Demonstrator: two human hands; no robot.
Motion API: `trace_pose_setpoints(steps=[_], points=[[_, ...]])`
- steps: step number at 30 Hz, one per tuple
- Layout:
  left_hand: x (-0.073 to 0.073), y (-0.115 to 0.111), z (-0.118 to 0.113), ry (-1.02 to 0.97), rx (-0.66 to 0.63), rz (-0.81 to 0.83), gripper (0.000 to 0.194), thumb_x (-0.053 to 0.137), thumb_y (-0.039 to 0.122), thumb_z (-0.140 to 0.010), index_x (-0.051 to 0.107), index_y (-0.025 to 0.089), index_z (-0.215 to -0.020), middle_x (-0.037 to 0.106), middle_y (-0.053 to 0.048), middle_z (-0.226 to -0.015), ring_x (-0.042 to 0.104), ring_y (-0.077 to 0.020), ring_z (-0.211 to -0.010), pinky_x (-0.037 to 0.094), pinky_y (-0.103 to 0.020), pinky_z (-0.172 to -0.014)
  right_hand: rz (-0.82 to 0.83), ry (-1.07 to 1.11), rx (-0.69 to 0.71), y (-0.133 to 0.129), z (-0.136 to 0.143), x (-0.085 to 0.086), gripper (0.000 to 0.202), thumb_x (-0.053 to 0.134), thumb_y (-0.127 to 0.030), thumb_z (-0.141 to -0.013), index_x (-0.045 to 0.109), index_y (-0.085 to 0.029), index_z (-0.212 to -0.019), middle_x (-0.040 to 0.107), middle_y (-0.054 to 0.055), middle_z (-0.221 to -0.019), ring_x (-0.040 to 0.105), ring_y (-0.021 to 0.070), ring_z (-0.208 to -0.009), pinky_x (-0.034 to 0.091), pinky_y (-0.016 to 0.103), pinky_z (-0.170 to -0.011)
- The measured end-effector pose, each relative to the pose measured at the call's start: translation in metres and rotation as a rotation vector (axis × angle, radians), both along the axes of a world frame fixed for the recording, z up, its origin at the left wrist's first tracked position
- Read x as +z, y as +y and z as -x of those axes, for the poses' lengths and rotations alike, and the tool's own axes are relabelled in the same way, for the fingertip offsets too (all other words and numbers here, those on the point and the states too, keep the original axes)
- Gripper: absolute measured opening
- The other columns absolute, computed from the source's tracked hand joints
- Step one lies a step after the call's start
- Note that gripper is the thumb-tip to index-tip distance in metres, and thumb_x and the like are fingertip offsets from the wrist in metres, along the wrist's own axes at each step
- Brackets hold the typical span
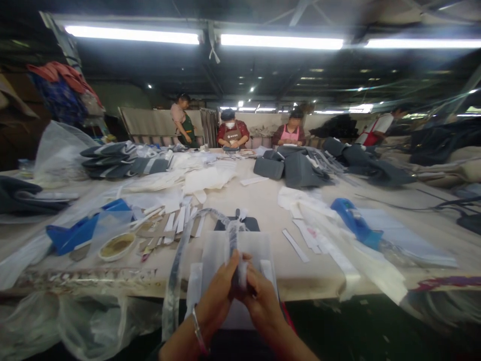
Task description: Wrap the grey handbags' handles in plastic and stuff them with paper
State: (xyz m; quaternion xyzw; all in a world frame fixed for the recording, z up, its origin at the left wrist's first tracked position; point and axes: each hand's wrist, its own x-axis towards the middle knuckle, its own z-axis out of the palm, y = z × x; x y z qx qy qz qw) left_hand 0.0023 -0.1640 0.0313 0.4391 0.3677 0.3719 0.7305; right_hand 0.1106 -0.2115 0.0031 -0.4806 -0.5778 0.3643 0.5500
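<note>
At the table's near edge my left hand (221, 287) and my right hand (263, 297) are close together, closed around a dark strap (233, 238) covered with clear plastic film. A loose length of the same see-through wrapping (176, 271) curves off to the left and hangs over the edge. Beneath the hands lies a pale translucent sheet (214, 250). A dark flat piece (252, 224) shows past its far end. My palms and fingers hide the near part of the strap. A bracelet (197, 326) circles my left wrist.
Two blue tape dispensers (77, 233) (351, 218) flank the work, with a round tub (117, 246) at left. Paper strips (180, 218), white sheets (210, 175) and dark fabric pieces (300, 168) cover the table (259, 195). Several people work beyond. Plastic bags (97, 321) hang below left.
</note>
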Motion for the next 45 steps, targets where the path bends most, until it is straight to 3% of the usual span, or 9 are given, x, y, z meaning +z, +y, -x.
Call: trace_pose_setpoints(steps=[3,7,13,20,26,29,33,39,45], points=[[0.003,0.003,-0.003,0.048,-0.039,-0.018,0.05,0.063,0.06,-0.079,0.068,0.013,-0.097,0.068,-0.008,-0.084,0.063,-0.0202,-0.073,0.048,-0.028,-0.062,-0.152,-0.121,0.009,0.001,-0.002,-0.003,0.029,0.055,-0.009,-0.074,0.068,-0.019,-0.098,0.064,0.009,-0.112,0.054,0.0253,-0.114,0.041,0.04,-0.1],[-0.005,0.003,-0.009,0.197,0.131,-0.332,0.05,0.073,0.058,-0.07,0.07,0.015,-0.096,0.07,-0.01,-0.096,0.062,-0.0269,-0.096,0.046,-0.035,-0.09,0.203,0.16,0.083,0.005,-0.006,-0.005,0.038,0.062,-0.012,-0.069,0.064,-0.018,-0.107,0.067,0.006,-0.095,0.064,0.0244,-0.091,0.052,0.038,-0.083],[-0.011,0.014,-0.011,-0.078,-0.056,0.108,0.056,0.057,0.064,-0.082,0.067,0.013,-0.102,0.07,-0.009,-0.088,0.065,-0.02,-0.078,0.049,-0.029,-0.068,-0.079,-0.137,-0.005,0.004,-0.012,-0.004,0.023,0.052,-0.007,-0.075,0.066,-0.02,-0.087,0.063,0.007,-0.105,0.056,0.0244,-0.11,0.045,0.037,-0.096],[-0.023,0.02,-0.022,0.166,0.141,-0.238,0.046,0.067,0.058,-0.076,0.07,0.015,-0.094,0.07,-0.009,-0.093,0.063,-0.0265,-0.092,0.046,-0.034,-0.086,0.35,0.124,0.048,0.017,-0.012,-0.005,0.036,0.06,-0.012,-0.065,0.063,-0.016,-0.101,0.066,0.003,-0.085,0.062,0.022,-0.08,0.051,0.034,-0.074],[-0.017,0.029,-0.019,-0.177,-0.034,0.153,0.049,0.06,0.058,-0.083,0.063,0.014,-0.104,0.062,-0.001,-0.073,0.059,-0.0137,-0.063,0.046,-0.025,-0.061,-0.094,-0.193,0.015,0.023,-0.02,-0.003,0.034,0.046,-0.006,-0.076,0.066,-0.02,-0.099,0.061,0.008,-0.117,0.054,0.0233,-0.113,0.04,0.037,-0.102],[-0.018,0.028,-0.021,-0.11,0.036,0.024,0.044,0.063,0.056,-0.082,0.065,0.016,-0.101,0.064,-0.001,-0.075,0.061,-0.0158,-0.067,0.048,-0.026,-0.064,0.033,-0.274,-0.009,0.023,-0.024,0.0,0.037,0.052,-0.006,-0.073,0.063,-0.02,-0.104,0.062,0.009,-0.113,0.056,0.0247,-0.108,0.043,0.039,-0.097],[-0.023,0.025,-0.027,0.048,0.157,-0.182,0.041,0.064,0.054,-0.082,0.069,0.019,-0.102,0.069,-0.007,-0.105,0.061,-0.0241,-0.102,0.046,-0.033,-0.093,0.335,-0.113,-0.056,0.027,-0.023,0.004,0.023,0.061,-0.014,-0.071,0.062,-0.019,-0.093,0.066,0.003,-0.088,0.06,0.0218,-0.082,0.05,0.035,-0.079],[-0.031,0.042,-0.028,-0.104,0.095,0.034,0.046,0.064,0.056,-0.08,0.069,0.014,-0.1,0.071,-0.01,-0.096,0.065,-0.023,-0.091,0.05,-0.034,-0.084,-0.026,-0.126,0.045,0.033,-0.022,-0.005,0.019,0.054,-0.014,-0.081,0.067,-0.021,-0.093,0.064,0.005,-0.109,0.056,0.0226,-0.105,0.041,0.036,-0.1],[-0.037,0.047,-0.034,-0.149,0.127,0.009,0.042,0.069,0.051,-0.078,0.067,0.013,-0.096,0.071,-0.008,-0.092,0.065,-0.0217,-0.087,0.05,-0.03,-0.079,0.078,-0.2,-0.03,0.034,-0.023,-0.004,0.02,0.061,-0.011,-0.074,0.066,-0.021,-0.091,0.065,0.003,-0.094,0.058,0.0213,-0.094,0.045,0.031,-0.089]])
